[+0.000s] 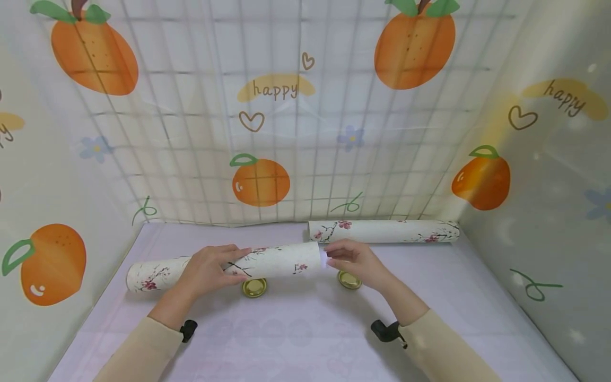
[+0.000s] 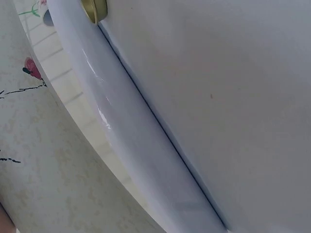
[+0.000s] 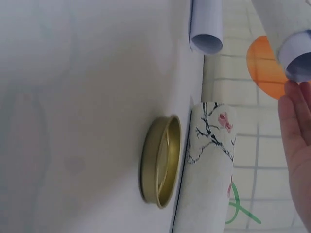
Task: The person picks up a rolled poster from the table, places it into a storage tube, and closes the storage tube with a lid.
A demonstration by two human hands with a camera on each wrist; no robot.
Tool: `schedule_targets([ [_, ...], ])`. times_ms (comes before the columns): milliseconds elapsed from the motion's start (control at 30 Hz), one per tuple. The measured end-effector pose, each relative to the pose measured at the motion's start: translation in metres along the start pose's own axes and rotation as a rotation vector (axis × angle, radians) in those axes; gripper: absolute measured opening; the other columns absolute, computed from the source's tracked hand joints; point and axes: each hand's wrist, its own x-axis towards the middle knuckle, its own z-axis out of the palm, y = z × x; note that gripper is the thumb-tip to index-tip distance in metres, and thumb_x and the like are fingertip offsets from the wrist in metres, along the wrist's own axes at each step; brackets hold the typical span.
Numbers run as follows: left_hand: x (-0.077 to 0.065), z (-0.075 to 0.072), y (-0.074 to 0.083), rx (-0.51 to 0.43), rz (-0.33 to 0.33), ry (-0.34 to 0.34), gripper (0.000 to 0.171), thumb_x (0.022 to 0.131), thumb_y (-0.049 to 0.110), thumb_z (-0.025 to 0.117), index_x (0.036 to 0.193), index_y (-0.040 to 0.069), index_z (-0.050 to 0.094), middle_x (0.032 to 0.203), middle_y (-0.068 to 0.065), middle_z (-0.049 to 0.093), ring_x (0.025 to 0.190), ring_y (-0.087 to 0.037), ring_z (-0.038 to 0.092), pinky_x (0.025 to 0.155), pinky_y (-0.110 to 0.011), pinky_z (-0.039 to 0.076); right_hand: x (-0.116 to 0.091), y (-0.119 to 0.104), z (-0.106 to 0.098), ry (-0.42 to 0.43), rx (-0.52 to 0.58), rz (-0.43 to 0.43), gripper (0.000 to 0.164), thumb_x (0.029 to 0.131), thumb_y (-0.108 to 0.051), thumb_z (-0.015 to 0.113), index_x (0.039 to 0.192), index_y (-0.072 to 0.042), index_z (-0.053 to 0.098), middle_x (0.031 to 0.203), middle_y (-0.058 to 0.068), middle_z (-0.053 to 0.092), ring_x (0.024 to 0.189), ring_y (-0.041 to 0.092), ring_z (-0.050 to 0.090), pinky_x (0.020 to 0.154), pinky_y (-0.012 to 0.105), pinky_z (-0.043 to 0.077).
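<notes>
On the head, looks forward and down across the table (image 1: 286, 334) to the printed backdrop (image 1: 191, 154), farthest back of all. On the left wrist, looks from close beside the held tube (image 2: 63, 160), tilted. On the right wrist, faces past a gold lid (image 3: 151, 162) toward the backdrop, low, near and turned sideways. Shares with the head view the right hand (image 3: 297, 136), gold lid, rear tube (image 3: 206, 170) and held tube's open end; from the left wrist, shares the held tube.
</notes>
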Motion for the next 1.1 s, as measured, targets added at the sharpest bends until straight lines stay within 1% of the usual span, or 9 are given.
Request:
schedule_targets([
  [100,0.000,-0.001,0.001,-0.002,-0.018,-0.017,0.065,0.071,0.043,0.090,0.131,0.027,0.069,0.111,0.004,0.073,0.095,-0.020,0.070,0.082,-0.042,0.058,0.002,0.001,0.005,-0.018,0.010,-0.015,0.029,0.090,-0.003,0.074,0.118,0.000,0.068,0.119,0.017,0.068,0.110,0.034,0.066,0.091,0.029,0.055],
  [233,-0.001,-0.001,0.002,-0.011,-0.030,-0.025,0.065,0.071,0.043,0.090,0.131,0.028,0.069,0.111,0.004,0.073,0.096,-0.020,0.070,0.082,-0.042,0.057,0.003,0.003,0.008,-0.035,0.009,-0.027,0.029,0.091,-0.005,0.072,0.120,0.000,0.067,0.120,0.018,0.068,0.112,0.035,0.065,0.093,0.029,0.055],
  [433,-0.001,-0.001,0.003,-0.012,-0.022,-0.014,0.064,0.071,0.043,0.090,0.130,0.028,0.070,0.110,0.005,0.073,0.095,-0.019,0.071,0.082,-0.041,0.058,0.003,0.006,0.010,-0.048,0.010,-0.032,0.027,0.093,-0.003,0.069,0.120,0.001,0.068,0.124,0.017,0.066,0.115,0.031,0.065,0.096,0.030,0.053],
  [567,-0.002,-0.001,0.003,-0.021,-0.028,-0.006,0.064,0.070,0.043,0.090,0.129,0.028,0.070,0.109,0.004,0.073,0.093,-0.018,0.070,0.080,-0.040,0.058,0.003,0.004,0.009,-0.074,-0.024,-0.022,0.028,0.095,-0.005,0.067,0.123,-0.001,0.068,0.127,0.015,0.066,0.119,0.029,0.063,0.098,0.031,0.052],
  [667,-0.002,-0.001,0.002,-0.033,-0.033,-0.004,0.064,0.070,0.041,0.091,0.129,0.028,0.071,0.109,0.003,0.073,0.092,-0.019,0.070,0.080,-0.041,0.057,0.002,0.002,0.004,-0.081,-0.071,0.005,0.031,0.097,-0.007,0.066,0.128,-0.003,0.066,0.130,0.015,0.065,0.122,0.030,0.061,0.099,0.035,0.051],
  [800,-0.003,-0.001,0.002,-0.039,-0.049,-0.008,0.065,0.069,0.041,0.091,0.129,0.028,0.070,0.112,0.000,0.073,0.098,-0.022,0.070,0.083,-0.044,0.057,-0.002,0.002,-0.006,-0.079,-0.116,0.052,0.034,0.097,-0.011,0.066,0.131,-0.005,0.065,0.131,0.017,0.064,0.124,0.033,0.060,0.100,0.041,0.051],
  [900,-0.005,-0.003,0.001,-0.036,-0.053,-0.010,0.065,0.069,0.042,0.091,0.129,0.028,0.070,0.114,-0.002,0.073,0.101,-0.025,0.070,0.086,-0.045,0.057,-0.004,0.005,-0.014,-0.087,-0.142,0.077,0.034,0.097,-0.017,0.068,0.130,-0.009,0.066,0.130,0.016,0.065,0.122,0.031,0.061,0.100,0.040,0.051],
  [1000,-0.006,-0.004,0.001,-0.037,-0.051,-0.017,0.065,0.070,0.043,0.090,0.130,0.028,0.070,0.113,-0.001,0.073,0.100,-0.025,0.070,0.086,-0.044,0.057,-0.007,0.011,-0.021,-0.091,-0.169,0.082,0.033,0.097,-0.021,0.069,0.128,-0.010,0.067,0.128,0.016,0.066,0.119,0.029,0.063,0.099,0.038,0.052],
  [1100,-0.007,-0.005,0.000,-0.047,-0.056,-0.024,0.065,0.070,0.042,0.091,0.130,0.028,0.070,0.112,0.000,0.073,0.099,-0.024,0.070,0.085,-0.044,0.057,-0.009,0.017,-0.026,-0.088,-0.201,0.076,0.032,0.097,-0.020,0.069,0.126,-0.007,0.067,0.126,0.017,0.066,0.117,0.029,0.064,0.099,0.040,0.052],
])
